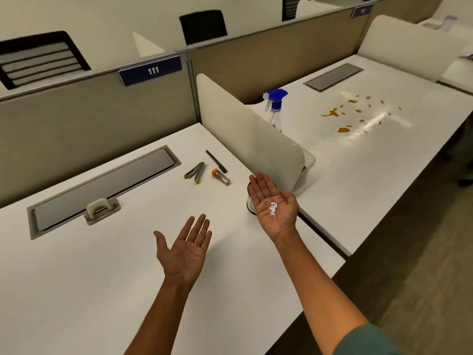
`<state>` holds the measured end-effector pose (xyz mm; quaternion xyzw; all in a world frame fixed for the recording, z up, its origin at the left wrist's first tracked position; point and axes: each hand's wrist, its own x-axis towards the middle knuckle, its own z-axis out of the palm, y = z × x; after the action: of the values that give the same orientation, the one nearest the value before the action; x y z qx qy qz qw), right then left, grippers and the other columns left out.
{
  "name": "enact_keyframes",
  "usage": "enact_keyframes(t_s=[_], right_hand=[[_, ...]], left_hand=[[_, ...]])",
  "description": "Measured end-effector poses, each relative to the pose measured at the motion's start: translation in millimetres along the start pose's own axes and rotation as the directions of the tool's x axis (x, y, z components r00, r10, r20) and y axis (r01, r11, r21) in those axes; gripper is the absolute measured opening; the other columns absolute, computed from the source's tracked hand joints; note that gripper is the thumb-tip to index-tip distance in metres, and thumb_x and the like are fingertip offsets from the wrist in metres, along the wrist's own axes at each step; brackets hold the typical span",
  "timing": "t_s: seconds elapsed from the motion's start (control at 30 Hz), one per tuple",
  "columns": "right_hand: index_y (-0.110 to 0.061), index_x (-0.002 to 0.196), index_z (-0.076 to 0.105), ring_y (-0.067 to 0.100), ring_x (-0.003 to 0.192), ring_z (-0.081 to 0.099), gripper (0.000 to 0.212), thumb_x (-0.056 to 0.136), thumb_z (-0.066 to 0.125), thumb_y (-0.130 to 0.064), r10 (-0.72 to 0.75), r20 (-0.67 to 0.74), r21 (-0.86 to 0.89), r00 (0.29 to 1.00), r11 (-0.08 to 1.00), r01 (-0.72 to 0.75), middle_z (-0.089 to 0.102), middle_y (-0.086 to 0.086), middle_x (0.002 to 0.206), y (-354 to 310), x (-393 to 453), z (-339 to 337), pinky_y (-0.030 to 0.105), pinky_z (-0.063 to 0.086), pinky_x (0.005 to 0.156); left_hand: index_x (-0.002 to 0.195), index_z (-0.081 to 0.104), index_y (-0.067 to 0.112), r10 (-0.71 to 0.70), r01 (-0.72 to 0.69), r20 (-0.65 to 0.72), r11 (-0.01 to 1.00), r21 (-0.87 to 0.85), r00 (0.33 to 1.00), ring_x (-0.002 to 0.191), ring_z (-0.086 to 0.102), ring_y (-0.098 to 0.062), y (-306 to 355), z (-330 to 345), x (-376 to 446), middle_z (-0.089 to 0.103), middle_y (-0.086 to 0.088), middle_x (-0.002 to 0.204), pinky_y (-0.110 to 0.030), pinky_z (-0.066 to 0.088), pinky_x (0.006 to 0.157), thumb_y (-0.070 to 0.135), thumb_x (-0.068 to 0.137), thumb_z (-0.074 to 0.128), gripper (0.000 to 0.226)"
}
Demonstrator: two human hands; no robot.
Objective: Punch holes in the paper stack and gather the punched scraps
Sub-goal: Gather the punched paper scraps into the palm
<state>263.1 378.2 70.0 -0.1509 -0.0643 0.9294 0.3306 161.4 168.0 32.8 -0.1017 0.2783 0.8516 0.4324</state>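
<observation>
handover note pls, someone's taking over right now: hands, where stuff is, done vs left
Left hand: open, palm up, empty, above the desk.
Right hand: open, palm up, small pile of white punched scraps resting on the palm.
Under the right fingers: a dark-rimmed container, mostly hidden.
No paper stack or punch in view.
Done: scraps gathered.
Left: likely dispose of the scraps, maybe into that container.

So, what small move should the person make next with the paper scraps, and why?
Probably tip the right hand over the dark-rimmed container just beneath its fingers. The white scraps lie loose on the open, flat palm, and the left hand is open and holds nothing.
</observation>
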Motion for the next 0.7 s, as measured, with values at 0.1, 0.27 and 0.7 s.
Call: enact_keyframes(t_s=[0.1, 0.27, 0.7], right_hand=[[0.005, 0.124, 0.058, 0.037, 0.129, 0.051, 0.054, 0.088, 0.031, -0.024, -0.015, 0.024, -0.005, 1.000, 1.000, 0.015, 0.057, 0.023, 0.135, -21.3, 22.5, 5.8, 0.046, 0.040, 0.107], [0.004, 0.123, 0.058, 0.036, 0.129, 0.051, 0.054, 0.086, 0.032, -0.026, 0.005, 0.068, -0.044, 0.998, 0.999, -0.002, 0.060, 0.022, 0.130, -36.7, 56.6, 10.3, 0.045, 0.037, 0.111], [-0.001, 0.131, 0.054, 0.030, 0.128, 0.054, 0.057, 0.095, 0.023, -0.031, 0.058, 0.009, -0.357, 0.998, 0.933, -0.051, 0.061, 0.019, 0.131, -37.5, 110.6, 0.2, 0.039, 0.038, 0.112]], left_hand=[[0.140, 0.047, 0.003, -0.017, 0.017, -0.016, 0.999, 0.035, 1.000, 0.129, 0.056, -0.039, -10.6, 13.7, 13.5, 0.058, -0.022, 0.138, -0.050, 0.037, 0.112, 0.078, 0.080, 0.048, 0.096], [0.139, 0.048, 0.003, -0.042, 0.044, -0.039, 0.997, 0.063, 0.998, 0.128, 0.056, -0.038, -22.1, 27.0, 31.0, 0.058, -0.023, 0.138, -0.050, 0.036, 0.114, 0.079, 0.079, 0.048, 0.097], [0.140, 0.049, 0.004, -0.100, 0.110, -0.106, 0.989, 0.101, 0.989, 0.130, 0.055, -0.038, -29.8, 32.2, 55.1, 0.057, -0.023, 0.140, -0.049, 0.033, 0.117, 0.080, 0.079, 0.048, 0.098]])
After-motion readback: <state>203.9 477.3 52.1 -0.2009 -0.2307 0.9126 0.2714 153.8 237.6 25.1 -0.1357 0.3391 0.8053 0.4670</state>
